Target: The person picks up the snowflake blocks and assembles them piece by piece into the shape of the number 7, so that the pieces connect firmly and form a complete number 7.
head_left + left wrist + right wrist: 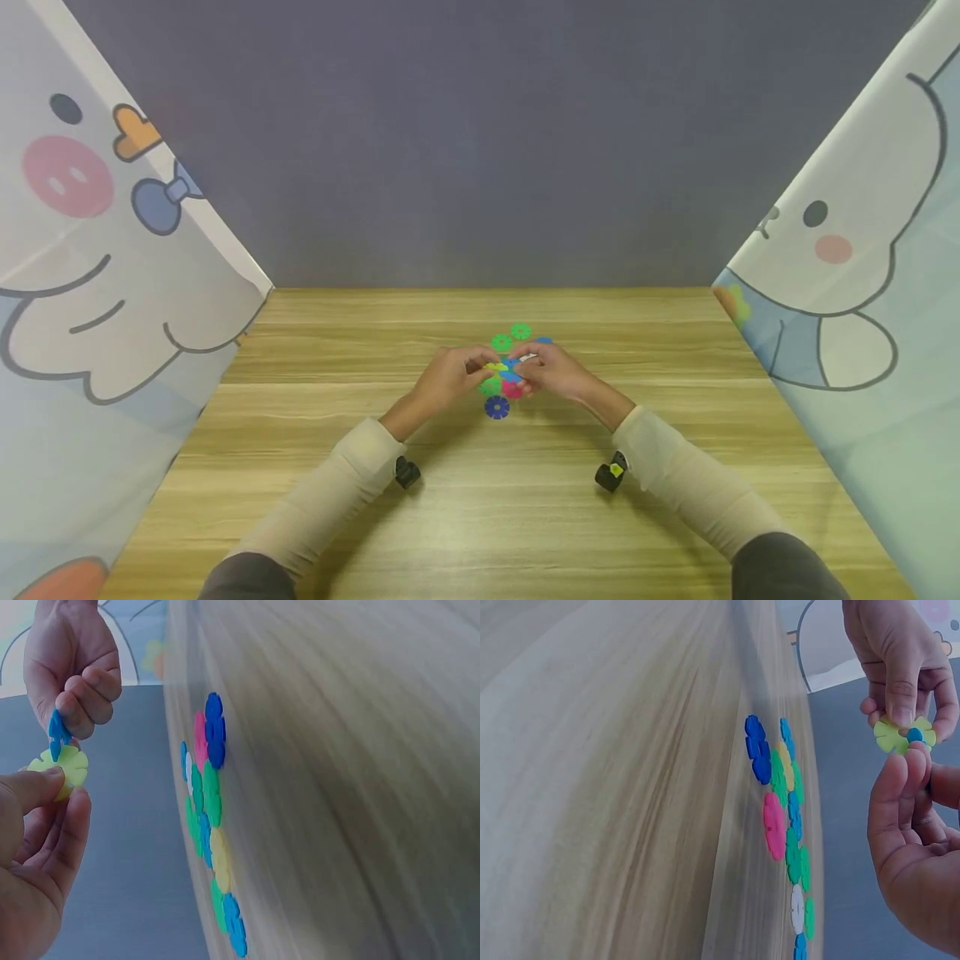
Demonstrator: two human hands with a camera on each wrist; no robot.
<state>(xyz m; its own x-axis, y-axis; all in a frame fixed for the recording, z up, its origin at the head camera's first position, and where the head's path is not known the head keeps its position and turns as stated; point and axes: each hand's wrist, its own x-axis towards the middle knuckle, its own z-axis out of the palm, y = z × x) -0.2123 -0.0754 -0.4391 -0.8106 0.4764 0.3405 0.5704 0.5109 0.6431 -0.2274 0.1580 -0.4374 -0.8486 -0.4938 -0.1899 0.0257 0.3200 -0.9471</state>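
Observation:
My left hand (pixel 448 377) pinches a yellow-green snowflake disc (pixel 75 759) between thumb and fingers. Opposite it, my right hand (pixel 557 372) pinches a blue snowflake disc (pixel 55 737), which stands edge-on to the yellow one. Their rims meet in both wrist views; how deep the slots sit in each other I cannot tell. Both hands are raised above the table, over a cluster of loose discs. Among these lie a dark blue disc (pixel 489 408) nearest to me, a pink disc (pixel 774 825), and a white disc (pixel 797 909). The right fingers partly hide the blue disc in the right wrist view.
Several more green, blue and yellow discs lie flat on the wooden table (pixel 480 517), such as a green disc (pixel 513 332) at the far side. A grey panel (pixel 480 150) stands behind the table, with cartoon-printed panels (pixel 840 275) on both sides.

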